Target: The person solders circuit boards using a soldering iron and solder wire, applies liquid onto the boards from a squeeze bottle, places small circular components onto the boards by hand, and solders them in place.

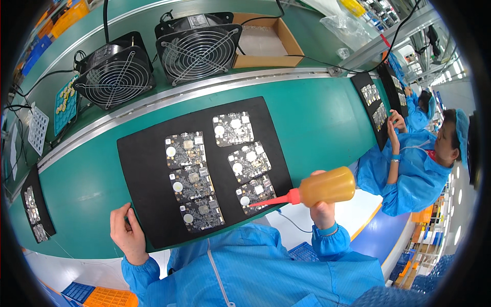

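My right hand [323,214] is wrapped round an amber squeeze bottle [330,187] with a long red nozzle [279,199]. The bottle lies nearly level, its tip pointing left, at or just above the round pale disc on the nearest right-hand circuit board [258,190]. Whether the tip touches is unclear. Behind that board lie a middle board [250,162] and a far board [233,129], both with white patches. Three darker boards [192,183] form the left column. All rest on a black mat [148,169]. My left hand [128,235] is beside the mat's near left edge, holding nothing, fingers apart.
Two black fans [198,51] with wire grilles and an open cardboard box [270,43] stand beyond the metal rail [174,91]. Further board-bearing mats lie at the far left [45,217] and right [369,118]. At right sits a co-worker in a blue smock [409,163].
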The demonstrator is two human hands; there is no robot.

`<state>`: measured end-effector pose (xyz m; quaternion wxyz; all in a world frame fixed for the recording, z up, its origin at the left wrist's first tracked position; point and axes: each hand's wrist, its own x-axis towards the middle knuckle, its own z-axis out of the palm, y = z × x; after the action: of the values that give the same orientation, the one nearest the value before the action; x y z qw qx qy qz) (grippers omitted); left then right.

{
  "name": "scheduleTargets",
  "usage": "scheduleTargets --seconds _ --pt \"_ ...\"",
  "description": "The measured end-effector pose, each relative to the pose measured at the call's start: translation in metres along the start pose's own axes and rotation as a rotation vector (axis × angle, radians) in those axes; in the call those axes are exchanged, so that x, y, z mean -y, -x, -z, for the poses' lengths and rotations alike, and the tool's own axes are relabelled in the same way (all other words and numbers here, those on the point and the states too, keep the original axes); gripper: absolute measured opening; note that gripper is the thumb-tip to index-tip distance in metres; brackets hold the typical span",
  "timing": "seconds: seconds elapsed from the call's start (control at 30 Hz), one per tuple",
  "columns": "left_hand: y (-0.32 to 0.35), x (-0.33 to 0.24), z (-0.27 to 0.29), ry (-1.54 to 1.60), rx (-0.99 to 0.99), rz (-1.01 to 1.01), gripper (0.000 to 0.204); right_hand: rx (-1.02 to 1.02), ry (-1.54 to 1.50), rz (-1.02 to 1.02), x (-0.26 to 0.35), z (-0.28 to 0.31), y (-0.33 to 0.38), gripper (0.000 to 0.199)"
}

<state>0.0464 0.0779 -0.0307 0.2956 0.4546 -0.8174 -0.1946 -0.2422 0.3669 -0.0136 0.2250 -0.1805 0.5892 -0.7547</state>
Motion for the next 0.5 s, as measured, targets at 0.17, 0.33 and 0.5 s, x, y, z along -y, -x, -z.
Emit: scheduleTargets --seconds 0.17,0.33,0.5 --pt "0.0 0.005 0.0 -0.01 0.004 -0.011 0.01 0.041 0.114 0.018 -0.01 0.001 0.008 0.074" --pt "0.0 0.006 0.001 -0.005 0.003 -0.027 0.01 0.048 0.179 -0.014 -0.013 -0.001 0.011 0.072" --pt "-0.002 0.004 0.0 0.0 0.009 -0.018 0.01 -0.106 -0.158 0.192 -0.007 -0.02 0.004 0.067"
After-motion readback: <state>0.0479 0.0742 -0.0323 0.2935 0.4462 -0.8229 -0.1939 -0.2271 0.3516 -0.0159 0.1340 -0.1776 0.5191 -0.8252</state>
